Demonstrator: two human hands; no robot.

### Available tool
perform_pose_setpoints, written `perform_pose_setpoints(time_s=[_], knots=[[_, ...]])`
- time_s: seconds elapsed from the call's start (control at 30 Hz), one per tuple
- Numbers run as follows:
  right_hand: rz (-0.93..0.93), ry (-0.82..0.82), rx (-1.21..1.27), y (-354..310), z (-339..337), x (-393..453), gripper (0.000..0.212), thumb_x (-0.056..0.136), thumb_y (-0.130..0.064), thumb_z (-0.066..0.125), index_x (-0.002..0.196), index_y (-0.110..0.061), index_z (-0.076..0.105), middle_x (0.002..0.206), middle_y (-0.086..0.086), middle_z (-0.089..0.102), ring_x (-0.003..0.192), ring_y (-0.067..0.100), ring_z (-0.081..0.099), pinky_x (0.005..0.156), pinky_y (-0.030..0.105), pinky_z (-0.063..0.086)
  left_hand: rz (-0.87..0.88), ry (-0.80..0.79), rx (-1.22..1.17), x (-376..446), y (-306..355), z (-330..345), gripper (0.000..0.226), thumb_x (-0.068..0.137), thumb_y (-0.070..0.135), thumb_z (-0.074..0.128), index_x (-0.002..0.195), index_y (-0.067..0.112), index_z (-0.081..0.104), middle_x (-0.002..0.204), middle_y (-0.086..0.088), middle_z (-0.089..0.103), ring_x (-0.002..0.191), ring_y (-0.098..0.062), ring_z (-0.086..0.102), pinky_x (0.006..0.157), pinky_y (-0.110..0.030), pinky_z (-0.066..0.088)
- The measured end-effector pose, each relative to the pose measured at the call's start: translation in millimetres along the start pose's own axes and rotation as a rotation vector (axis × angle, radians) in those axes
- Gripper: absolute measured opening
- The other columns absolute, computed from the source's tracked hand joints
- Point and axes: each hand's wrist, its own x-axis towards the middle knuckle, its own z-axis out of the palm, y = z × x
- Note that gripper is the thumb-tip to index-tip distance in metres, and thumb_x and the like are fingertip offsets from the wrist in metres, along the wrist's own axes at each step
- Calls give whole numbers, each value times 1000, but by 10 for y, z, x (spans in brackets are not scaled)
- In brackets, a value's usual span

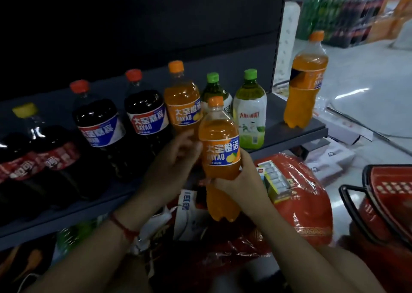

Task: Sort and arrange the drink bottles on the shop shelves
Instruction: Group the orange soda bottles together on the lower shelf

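Three orange soda bottles, two green-capped tea bottles (250, 112) and at least four dark cola bottles (145, 114) face a shopper at a dark shelf (296, 127). "DAYAO" labels show. Her right hand (239, 181) grips one orange bottle (219, 156) upright before the shelf edge; left hand (176, 156) fingers touch its side.

You stand at a dim, dark grey shelf unit (296, 134) with a dark back panel (156, 25). To your right a pale, glossy floor (367, 74) catches the light beside a white perforated upright (287, 36).
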Motion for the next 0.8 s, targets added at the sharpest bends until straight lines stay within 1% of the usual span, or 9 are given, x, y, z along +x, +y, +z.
perform_pose_setpoints(time_s=[0.1, 0.17, 0.23, 0.3, 0.4, 0.5, 0.6, 0.73, 0.8], knots=[[-6, 58, 29, 27, -119, 124, 84, 64, -27, 88, 131, -37, 38, 115, -18, 55, 101, 2, 56, 75, 20, 45, 254, 262, 528, 237, 186, -139, 58, 97, 50, 51, 149, 36, 32, 146, 7, 43, 132, -11, 41, 104, -33, 38], [-16, 101, 52, 33, -183, 218, 84, 62, -26, 89, 131, -35, 40, 113, -16, 57, 99, 2, 58, 75, 21, 46, 473, 353, 888, 520, 354, -143, 70, 93, 52, 56, 152, 23, 30, 147, -5, 43, 137, -23, 37, 116, -44, 25], [-11, 114, 96, 3, -227, 313, 82, 63, -22, 88, 129, -35, 40, 111, -15, 58, 97, 3, 58, 72, 19, 46, 589, 381, 1097, 826, 527, -135, 82, 88, 59, 55, 153, 15, 27, 146, -16, 44, 140, -35, 35, 120, -53, 15], [-11, 106, 149, -26, -238, 418, 83, 65, -17, 87, 129, -35, 38, 110, -15, 57, 96, 4, 58, 70, 18, 45, 568, 384, 1231, 1108, 713, -171, 95, 84, 64, 54, 156, 13, 19, 152, -23, 37, 144, -41, 28, 121, -56, 8], [-15, 67, 196, -55, -228, 561, 86, 62, -14, 87, 129, -35, 38, 114, -10, 57, 99, 8, 58, 72, 22, 47, 436, 289, 1495, 1439, 899, -248, 113, 79, 72, 57, 158, 13, 3, 159, -25, 24, 148, -42, 18, 121, -57, 1], [-4, 12, 238, -94, -237, 627, 79, 66, -4, 83, 123, -37, 41, 110, -11, 59, 97, 10, 60, 68, 19, 46, 319, 85, 1580, 1643, 946, -327, 116, 75, 77, 56, 157, 11, 6, 158, -26, 25, 148, -44, 15, 120, -60, -1], [0, -6, 241, -115, -293, 669, 73, 67, -3, 81, 119, -38, 43, 108, -9, 60, 93, 9, 60, 65, 17, 46, 231, -116, 1526, 1724, 948, -293, 106, 73, 75, 62, 149, 10, 29, 148, -24, 42, 146, -46, 17, 119, -61, 1], [13, 78, 270, -141, -380, 696, 71, 73, 3, 76, 124, -32, 41, 105, -11, 58, 89, 4, 57, 65, 16, 42, 184, -99, 1416, 1713, 859, -91, 119, 70, 75, 67, 151, 4, 16, 139, -24, 53, 145, -49, 16, 121, -58, 3], [-4, 144, 313, -133, -456, 701, 67, 76, 10, 71, 121, -30, 42, 100, -13, 57, 85, 2, 56, 66, 16, 40, 189, -43, 1342, 1682, 807, -27, 116, 68, 74, 70, 147, 7, 18, 135, -23, 57, 145, -50, 17, 121, -57, 2]])
